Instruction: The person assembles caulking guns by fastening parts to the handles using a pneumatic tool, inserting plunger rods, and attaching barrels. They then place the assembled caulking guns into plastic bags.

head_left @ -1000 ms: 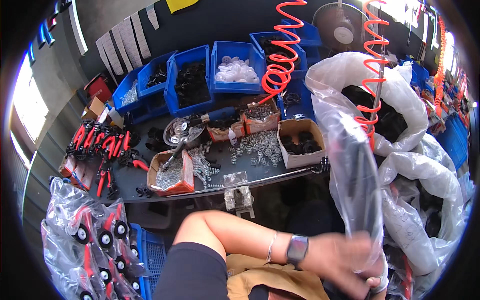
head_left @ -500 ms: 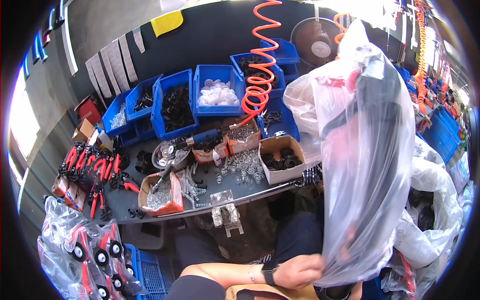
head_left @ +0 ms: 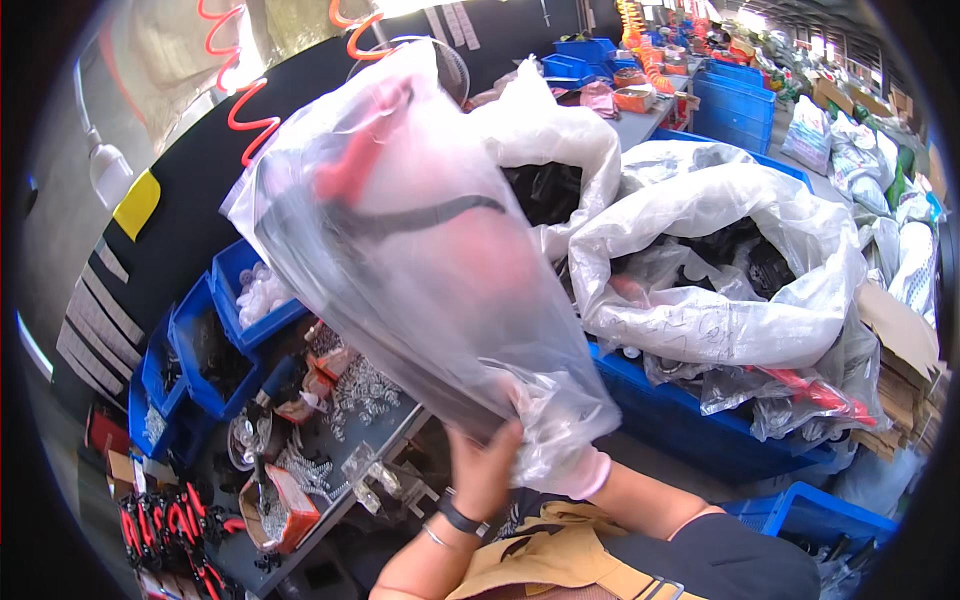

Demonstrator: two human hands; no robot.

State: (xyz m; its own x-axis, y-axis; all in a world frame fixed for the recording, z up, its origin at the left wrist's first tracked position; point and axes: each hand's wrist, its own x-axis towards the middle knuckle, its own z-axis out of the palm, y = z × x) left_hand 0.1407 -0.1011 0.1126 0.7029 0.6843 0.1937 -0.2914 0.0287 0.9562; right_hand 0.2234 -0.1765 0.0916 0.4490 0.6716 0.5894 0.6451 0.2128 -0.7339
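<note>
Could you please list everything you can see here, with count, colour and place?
clear plastic bag: one, see-through with a black strip and red shapes inside, held up at centre
white sacks: several, white with dark contents, right of the bag
blue bins: several, blue, in a row at left on the bench
coiled hose: at least one, red-orange, hanging at upper left
red-handled tools: many, red and black, lower left
cardboard box: one, orange-brown with small metal parts, on the bench
blue crate: one, blue, under the sacks
left hand: one, bare, wristwatch and bracelet, against the bag's bottom
right hand: mostly hidden behind the bag's gathered bottom
</note>
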